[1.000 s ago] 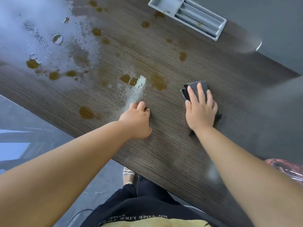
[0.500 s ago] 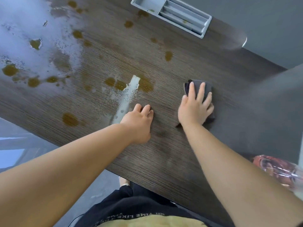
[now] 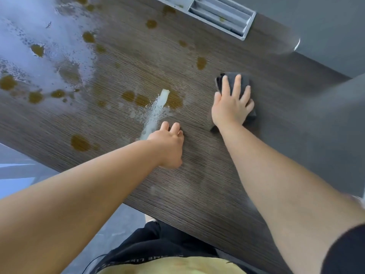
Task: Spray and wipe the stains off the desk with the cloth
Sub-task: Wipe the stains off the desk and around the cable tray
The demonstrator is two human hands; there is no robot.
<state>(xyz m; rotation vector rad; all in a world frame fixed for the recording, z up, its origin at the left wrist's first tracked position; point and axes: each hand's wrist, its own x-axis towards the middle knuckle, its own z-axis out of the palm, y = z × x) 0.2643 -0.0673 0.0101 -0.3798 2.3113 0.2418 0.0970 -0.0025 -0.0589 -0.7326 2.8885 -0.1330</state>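
My right hand [image 3: 231,105] presses flat, fingers spread, on a dark grey cloth [image 3: 244,80] lying on the dark wood-grain desk [image 3: 197,184]. My left hand [image 3: 167,147] rests on the desk to its left with fingers curled under and nothing in it. Brown stains dot the desk: one [image 3: 201,62] just beyond the cloth, a cluster [image 3: 173,99] left of it beside a white wet streak [image 3: 156,111], and one [image 3: 80,142] near the front edge. Several more stains sit in a wet, sprayed patch [image 3: 39,66] at far left.
A grey slotted cable tray [image 3: 215,14] is set into the desk at the back. A grey surface [image 3: 325,20] borders the desk beyond its far right edge. The desk's front edge runs diagonally, with floor below at left.
My right hand has slid the cloth a little farther away from me. My left hand has stayed in place. The pinkish bottle at the right edge has left the view.
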